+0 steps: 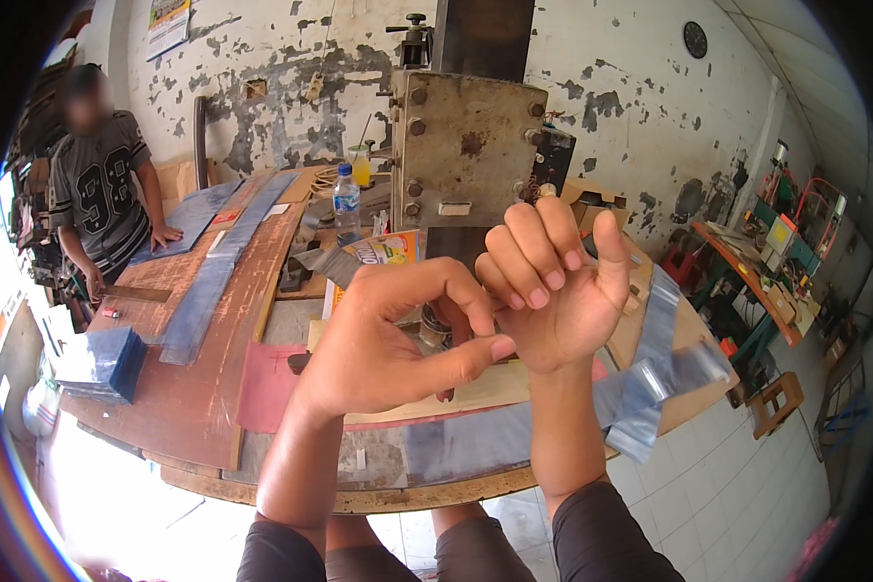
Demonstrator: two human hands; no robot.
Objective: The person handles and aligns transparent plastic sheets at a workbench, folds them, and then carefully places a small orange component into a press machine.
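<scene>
Both my hands are raised over the workbench, close together. My left hand (388, 339) bends its thumb and index finger into a ring, their tips nearly meeting beside my right palm; a tiny dark bit may sit between them, too small to make out. Palm toward me, my right hand (565, 315) has its fingers half curled and its thumb held apart, with nothing in it. Below them lie a pale board (407, 415) and a red sheet (262, 393). Bluish clear plastic strips (475, 441) stretch along the near edge and cross at the right.
A heavy metal press (470, 136) stands behind my hands. Left of it are a water bottle (346, 202) and a glass of yellow drink (361, 170). A person (102, 184) at the far left rests a hand on plastic sheeting, near a stack of blue sheets (107, 364). A wooden stool (776, 403) stands right.
</scene>
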